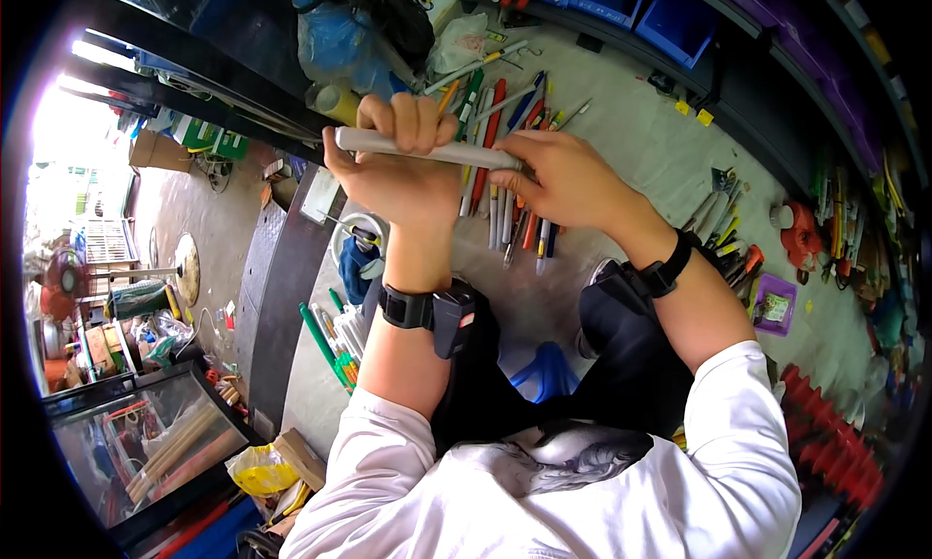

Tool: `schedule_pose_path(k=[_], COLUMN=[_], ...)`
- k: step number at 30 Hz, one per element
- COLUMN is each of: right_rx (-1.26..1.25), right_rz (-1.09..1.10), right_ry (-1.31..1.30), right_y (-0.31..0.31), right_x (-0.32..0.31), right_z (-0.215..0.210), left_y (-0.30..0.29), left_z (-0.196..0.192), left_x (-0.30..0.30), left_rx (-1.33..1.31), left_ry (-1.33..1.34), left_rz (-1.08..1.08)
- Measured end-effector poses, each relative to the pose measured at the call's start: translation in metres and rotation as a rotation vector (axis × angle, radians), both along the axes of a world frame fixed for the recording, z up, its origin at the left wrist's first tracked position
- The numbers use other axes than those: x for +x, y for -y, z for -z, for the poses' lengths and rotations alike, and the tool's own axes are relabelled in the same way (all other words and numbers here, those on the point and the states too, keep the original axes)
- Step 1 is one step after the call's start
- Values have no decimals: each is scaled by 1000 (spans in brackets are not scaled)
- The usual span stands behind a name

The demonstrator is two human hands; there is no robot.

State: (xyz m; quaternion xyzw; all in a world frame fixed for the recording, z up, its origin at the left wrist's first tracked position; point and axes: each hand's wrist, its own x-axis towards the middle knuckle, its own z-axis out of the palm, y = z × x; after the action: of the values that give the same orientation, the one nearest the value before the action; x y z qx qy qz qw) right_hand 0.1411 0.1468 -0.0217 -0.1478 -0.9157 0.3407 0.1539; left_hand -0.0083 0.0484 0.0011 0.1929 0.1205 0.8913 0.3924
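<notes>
A long, pale grey-white flat-sided bar is held crosswise in front of me; its exact kind does not show. Its left end lies across the palm of my left hand, whose fingers curl over it from the far side. My right hand pinches the other end between thumb and fingers, hiding that tip. Just beyond and below the bar, a spread of long thin tools with red, white, green and blue handles lies on the floor. Each wrist wears a black strap with a small box.
Blue bins line a dark shelf at the far right. A purple basket and ribbed red pieces sit to the right. At left stand a dark metal ledge and a glass case. A blue stool is between my legs.
</notes>
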Motion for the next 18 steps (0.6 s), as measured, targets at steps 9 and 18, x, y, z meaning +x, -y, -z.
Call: schedule_pose_path(k=[9,18], right_rx=[269,327], right_rz=[192,673], right_ry=[-132,500], right_y=[-41,-41], right_x=[107,415], right_z=[-45,-42], left_y=[-19,-38], left_z=[-15,35], left_x=[74,87], left_rx=[-194,-230], left_ry=[-382,-496], left_rz=[-13,180])
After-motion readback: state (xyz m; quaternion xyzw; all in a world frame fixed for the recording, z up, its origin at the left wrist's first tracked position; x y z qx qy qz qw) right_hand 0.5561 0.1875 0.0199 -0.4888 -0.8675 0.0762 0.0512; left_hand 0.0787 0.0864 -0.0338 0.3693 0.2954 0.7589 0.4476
